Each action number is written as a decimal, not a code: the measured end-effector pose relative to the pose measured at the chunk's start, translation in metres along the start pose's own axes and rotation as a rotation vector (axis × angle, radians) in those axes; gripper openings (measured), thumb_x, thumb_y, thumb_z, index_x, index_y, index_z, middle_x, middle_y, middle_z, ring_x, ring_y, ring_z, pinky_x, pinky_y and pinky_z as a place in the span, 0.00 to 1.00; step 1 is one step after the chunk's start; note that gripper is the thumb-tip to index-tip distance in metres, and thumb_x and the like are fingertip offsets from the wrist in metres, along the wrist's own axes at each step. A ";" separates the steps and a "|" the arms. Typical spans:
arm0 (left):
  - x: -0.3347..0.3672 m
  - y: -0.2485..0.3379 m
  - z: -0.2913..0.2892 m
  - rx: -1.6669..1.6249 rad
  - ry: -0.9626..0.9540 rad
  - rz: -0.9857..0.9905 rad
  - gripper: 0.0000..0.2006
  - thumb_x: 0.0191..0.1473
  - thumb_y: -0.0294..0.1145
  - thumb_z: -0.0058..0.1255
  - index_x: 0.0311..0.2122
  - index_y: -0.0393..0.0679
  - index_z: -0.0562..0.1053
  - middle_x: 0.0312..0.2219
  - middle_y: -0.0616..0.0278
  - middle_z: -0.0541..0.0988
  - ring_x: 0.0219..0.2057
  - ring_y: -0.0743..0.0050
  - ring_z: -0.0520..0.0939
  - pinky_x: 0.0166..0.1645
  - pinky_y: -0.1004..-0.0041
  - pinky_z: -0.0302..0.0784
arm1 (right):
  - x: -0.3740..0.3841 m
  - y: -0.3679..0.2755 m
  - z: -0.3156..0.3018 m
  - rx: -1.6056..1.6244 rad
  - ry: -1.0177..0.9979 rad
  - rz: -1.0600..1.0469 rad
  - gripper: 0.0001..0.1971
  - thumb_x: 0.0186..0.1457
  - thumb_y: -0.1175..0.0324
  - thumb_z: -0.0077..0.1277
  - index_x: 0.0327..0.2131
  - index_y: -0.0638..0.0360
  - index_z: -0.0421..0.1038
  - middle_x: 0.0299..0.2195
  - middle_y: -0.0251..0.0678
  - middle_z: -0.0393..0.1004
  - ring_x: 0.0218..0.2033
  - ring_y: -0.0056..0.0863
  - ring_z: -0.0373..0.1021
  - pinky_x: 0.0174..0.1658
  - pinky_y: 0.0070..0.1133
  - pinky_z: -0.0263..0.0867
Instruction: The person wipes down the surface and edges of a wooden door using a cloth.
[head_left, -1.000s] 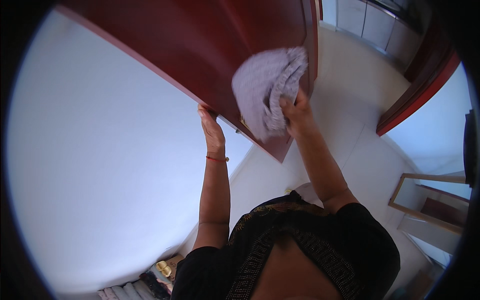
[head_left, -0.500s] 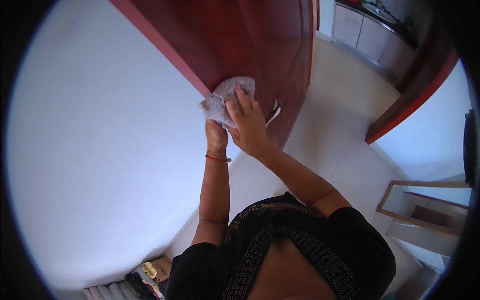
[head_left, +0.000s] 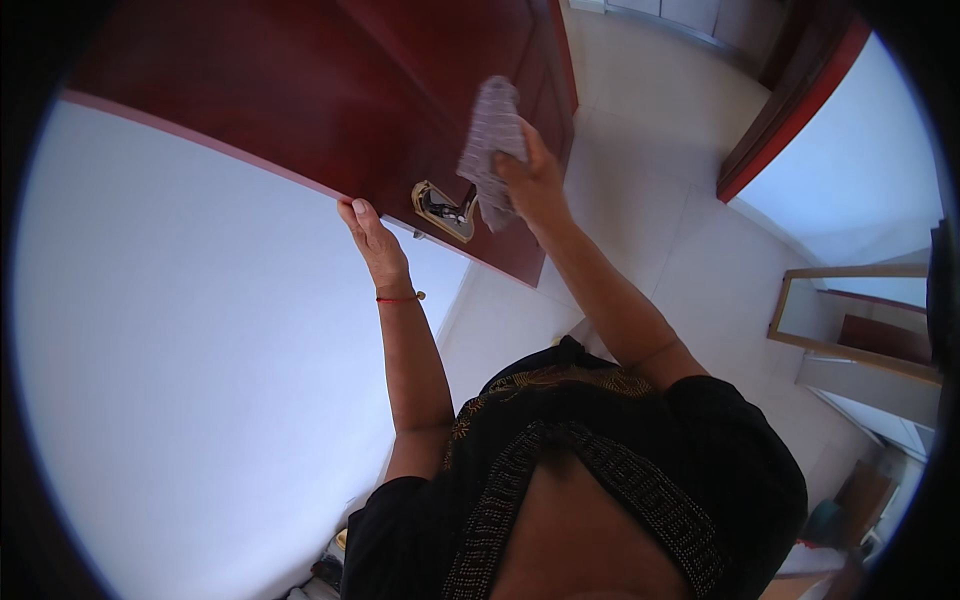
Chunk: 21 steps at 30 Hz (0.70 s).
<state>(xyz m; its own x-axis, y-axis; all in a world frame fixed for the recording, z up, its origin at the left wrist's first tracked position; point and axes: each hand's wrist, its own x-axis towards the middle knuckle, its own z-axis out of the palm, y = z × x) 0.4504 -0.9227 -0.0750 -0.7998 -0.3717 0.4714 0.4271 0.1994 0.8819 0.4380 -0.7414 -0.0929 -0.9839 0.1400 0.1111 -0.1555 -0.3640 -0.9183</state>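
Observation:
My right hand (head_left: 535, 185) grips a folded greyish-purple cloth (head_left: 492, 140), raised in front of the dark red door (head_left: 300, 90). The cloth hangs beside the metal door handle (head_left: 445, 210) and covers part of it. My left hand (head_left: 375, 240), with a red cord at its wrist, holds the door's edge to the left of the handle. Its thumb tip shows at the edge, while some of its fingers are hidden. A small latch (head_left: 418, 235) sticks out of that edge near the handle.
A white wall (head_left: 200, 350) fills the left side. Pale floor tiles (head_left: 640, 150) run past the door toward cabinets (head_left: 690, 12) at the far end. To the right are a red door frame (head_left: 790, 110) and a wood-framed mirror (head_left: 850, 305).
The door has swung and its handle is now in plainer view. My right hand has drawn the cloth off the edge, up and right; my left hand has shifted left along the edge.

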 end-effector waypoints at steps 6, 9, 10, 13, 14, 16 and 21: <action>0.006 -0.010 -0.005 0.145 -0.007 0.041 0.20 0.58 0.53 0.35 0.34 0.43 0.60 0.23 0.73 0.57 0.27 0.83 0.56 0.36 0.83 0.55 | 0.002 0.049 0.031 -1.227 -0.155 -0.574 0.31 0.40 0.70 0.54 0.52 0.54 0.59 0.50 0.38 0.64 0.48 0.34 0.63 0.48 0.33 0.61; 0.003 -0.009 -0.001 0.214 0.016 0.104 0.20 0.58 0.53 0.34 0.29 0.45 0.56 0.21 0.73 0.53 0.24 0.84 0.52 0.31 0.83 0.52 | 0.003 0.028 0.018 -1.142 -0.376 -0.444 0.26 0.38 0.72 0.54 0.47 0.54 0.64 0.46 0.37 0.67 0.47 0.32 0.64 0.46 0.31 0.62; 0.004 -0.008 0.001 0.246 0.045 0.109 0.21 0.58 0.54 0.33 0.29 0.44 0.56 0.21 0.73 0.53 0.23 0.83 0.52 0.30 0.83 0.52 | 0.003 0.022 0.013 -1.143 -0.371 -0.432 0.26 0.38 0.72 0.54 0.47 0.54 0.64 0.46 0.37 0.67 0.47 0.32 0.64 0.46 0.31 0.62; 0.003 -0.006 0.003 0.309 0.069 0.095 0.24 0.56 0.58 0.32 0.29 0.43 0.56 0.21 0.72 0.52 0.23 0.82 0.52 0.29 0.82 0.52 | -0.003 0.013 -0.007 -1.102 -0.599 -0.412 0.22 0.38 0.74 0.54 0.42 0.55 0.68 0.43 0.37 0.69 0.46 0.34 0.64 0.47 0.31 0.62; 0.003 -0.008 0.002 0.309 0.095 0.103 0.25 0.55 0.59 0.32 0.29 0.43 0.56 0.20 0.72 0.52 0.23 0.82 0.52 0.29 0.82 0.52 | -0.009 0.013 -0.017 -0.857 -0.623 -0.314 0.20 0.38 0.75 0.53 0.41 0.55 0.70 0.42 0.37 0.69 0.46 0.34 0.65 0.48 0.31 0.61; 0.003 -0.010 0.000 0.297 0.117 0.101 0.27 0.53 0.63 0.33 0.29 0.43 0.56 0.20 0.71 0.52 0.24 0.81 0.52 0.31 0.81 0.54 | -0.015 0.017 -0.036 -0.480 -0.590 -0.070 0.22 0.39 0.77 0.52 0.43 0.56 0.68 0.43 0.38 0.69 0.47 0.35 0.66 0.51 0.29 0.60; -0.002 0.000 0.016 0.236 0.150 0.085 0.26 0.52 0.60 0.38 0.33 0.42 0.58 0.26 0.69 0.58 0.28 0.79 0.59 0.37 0.80 0.60 | 0.001 0.033 -0.074 0.649 -0.021 0.294 0.22 0.47 0.74 0.48 0.49 0.57 0.61 0.42 0.40 0.69 0.43 0.31 0.68 0.47 0.26 0.65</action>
<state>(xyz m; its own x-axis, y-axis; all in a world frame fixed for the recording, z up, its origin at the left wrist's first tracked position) 0.4452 -0.9076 -0.0762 -0.6865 -0.4712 0.5538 0.3657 0.4345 0.8231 0.4388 -0.6850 -0.1514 -0.9937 -0.0637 -0.0926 0.1018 -0.8599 -0.5002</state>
